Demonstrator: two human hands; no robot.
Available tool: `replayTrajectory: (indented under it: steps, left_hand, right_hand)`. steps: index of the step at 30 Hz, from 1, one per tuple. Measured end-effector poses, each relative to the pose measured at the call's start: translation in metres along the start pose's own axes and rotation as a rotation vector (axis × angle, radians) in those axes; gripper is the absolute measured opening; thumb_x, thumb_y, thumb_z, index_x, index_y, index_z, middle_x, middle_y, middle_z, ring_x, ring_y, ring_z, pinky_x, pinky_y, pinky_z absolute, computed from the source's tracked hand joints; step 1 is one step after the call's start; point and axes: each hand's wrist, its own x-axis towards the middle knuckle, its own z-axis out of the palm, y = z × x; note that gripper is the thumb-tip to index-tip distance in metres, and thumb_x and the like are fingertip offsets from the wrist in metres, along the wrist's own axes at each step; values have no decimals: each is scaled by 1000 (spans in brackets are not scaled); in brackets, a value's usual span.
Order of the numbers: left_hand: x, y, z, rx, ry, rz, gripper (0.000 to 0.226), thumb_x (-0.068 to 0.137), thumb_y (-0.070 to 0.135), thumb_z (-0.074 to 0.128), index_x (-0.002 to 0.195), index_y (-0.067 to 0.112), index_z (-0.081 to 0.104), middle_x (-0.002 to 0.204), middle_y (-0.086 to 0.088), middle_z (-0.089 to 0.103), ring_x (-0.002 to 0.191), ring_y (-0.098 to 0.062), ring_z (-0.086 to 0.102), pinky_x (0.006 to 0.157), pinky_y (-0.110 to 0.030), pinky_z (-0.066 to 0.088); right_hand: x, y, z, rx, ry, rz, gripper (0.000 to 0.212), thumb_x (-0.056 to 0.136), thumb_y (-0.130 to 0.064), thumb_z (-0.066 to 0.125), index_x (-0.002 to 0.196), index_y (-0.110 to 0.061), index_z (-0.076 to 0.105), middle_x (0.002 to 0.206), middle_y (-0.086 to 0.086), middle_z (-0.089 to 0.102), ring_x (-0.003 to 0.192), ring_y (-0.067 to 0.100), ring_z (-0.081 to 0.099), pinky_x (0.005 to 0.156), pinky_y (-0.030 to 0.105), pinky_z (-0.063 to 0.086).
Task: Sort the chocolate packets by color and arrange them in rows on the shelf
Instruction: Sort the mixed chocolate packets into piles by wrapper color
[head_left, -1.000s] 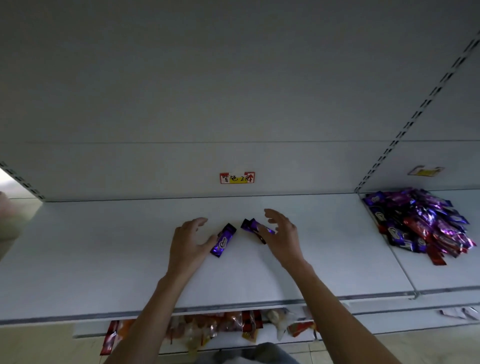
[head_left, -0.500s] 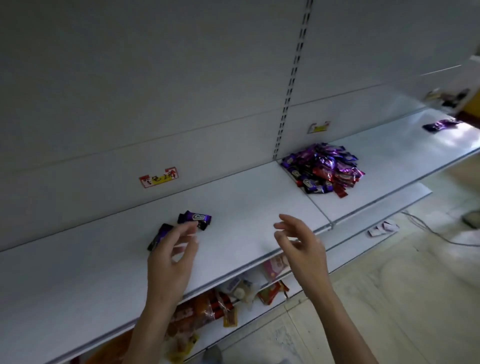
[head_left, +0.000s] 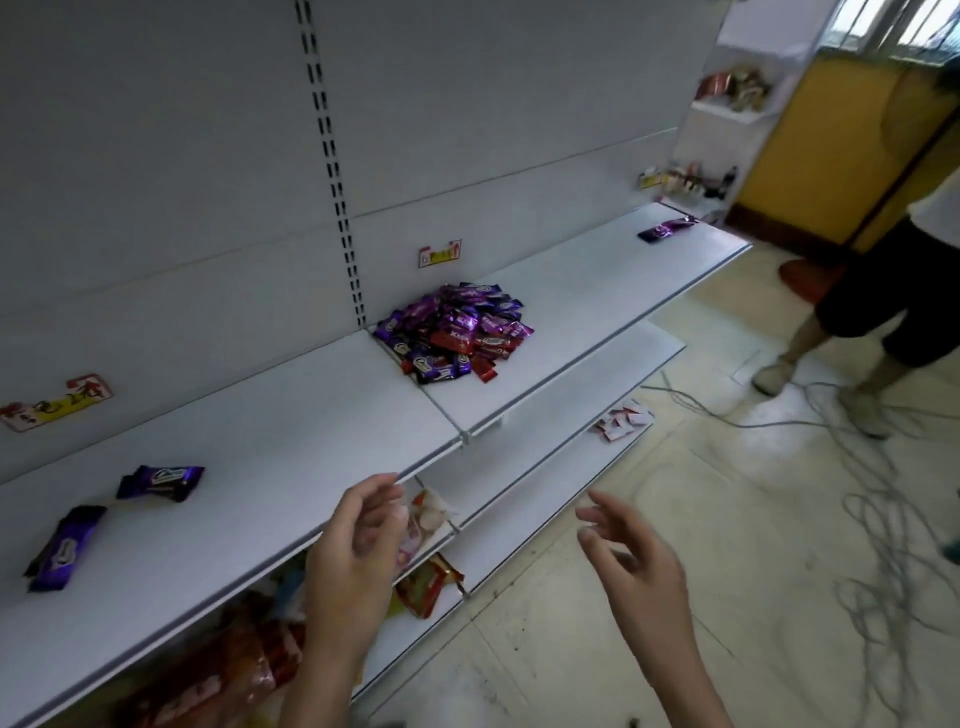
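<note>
Two purple chocolate packets lie apart on the white shelf (head_left: 270, 457) at the left: one (head_left: 65, 548) near the front edge, the other (head_left: 161, 482) behind it. A mixed pile of purple and red packets (head_left: 454, 332) sits farther right on the adjoining shelf section. One more purple packet (head_left: 665, 229) lies at the shelf's far right end. My left hand (head_left: 353, 561) hovers in front of the shelf edge, fingers relaxed, holding nothing. My right hand (head_left: 631, 556) hangs over the floor, fingers loosely spread, empty.
Snack bags (head_left: 208, 686) fill the lower shelf at the left, and small white-red packets (head_left: 623, 418) lie on it further right. Cables (head_left: 878, 545) sprawl across the floor. A person's legs (head_left: 862, 332) stand at the right by a yellow wall.
The view has swung right. Both hands have drawn back from the two purple packets, which stay on the shelf, and now hover in front of the shelf edge.
</note>
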Motion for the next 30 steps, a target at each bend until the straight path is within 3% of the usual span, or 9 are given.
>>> replayTrajectory:
  steps: [4, 7, 11, 17, 22, 30]
  left_hand:
    - [0, 0, 25, 4, -40, -41, 26, 88, 12, 56, 98, 36, 60, 102, 7, 65, 96, -2, 60, 72, -11, 46]
    - [11, 1, 37, 5, -46, -40, 27, 88, 11, 56, 98, 35, 59, 102, 9, 65, 94, 3, 59, 71, -7, 47]
    - [37, 5, 54, 47, -42, -45, 26, 89, 16, 55, 96, 40, 58, 102, 15, 64, 98, 1, 58, 75, -15, 47]
    - [97, 21, 82, 75, -6, -10, 26, 90, 11, 54, 96, 36, 58, 99, 15, 64, 93, 11, 54, 65, 0, 42]
    - [147, 33, 109, 75, -37, 2, 26, 90, 15, 55, 96, 40, 58, 99, 18, 63, 92, 11, 55, 72, -10, 42]
    - [197, 20, 144, 66, 100, -47, 23, 89, 14, 56, 97, 35, 61, 100, 15, 64, 93, 2, 59, 73, -11, 44]
  right_hand:
    - [13, 7, -18, 15, 10, 31, 30, 84, -9, 62, 104, -31, 63, 93, -14, 69, 88, 2, 62, 72, 13, 49]
    - [28, 9, -21, 32, 8, 55, 30, 84, -8, 62, 105, -30, 63, 93, -12, 69, 87, 2, 62, 72, 13, 49]
    - [60, 10, -18, 27, -1, 63, 29, 84, -8, 61, 103, -30, 63, 92, -11, 69, 87, 2, 61, 72, 20, 48]
    - [130, -5, -10, 24, -26, 25, 28, 85, -8, 61, 104, -28, 61, 93, -10, 68, 88, 1, 60, 70, 13, 49]
    - [181, -12, -10, 28, -7, -2, 28, 85, -9, 62, 106, -28, 61, 93, -11, 67, 88, 2, 61, 72, 13, 49]
    - [274, 1, -4, -17, -148, -20, 28, 86, -12, 62, 110, -25, 60, 95, -11, 66, 86, -2, 60, 70, 13, 51]
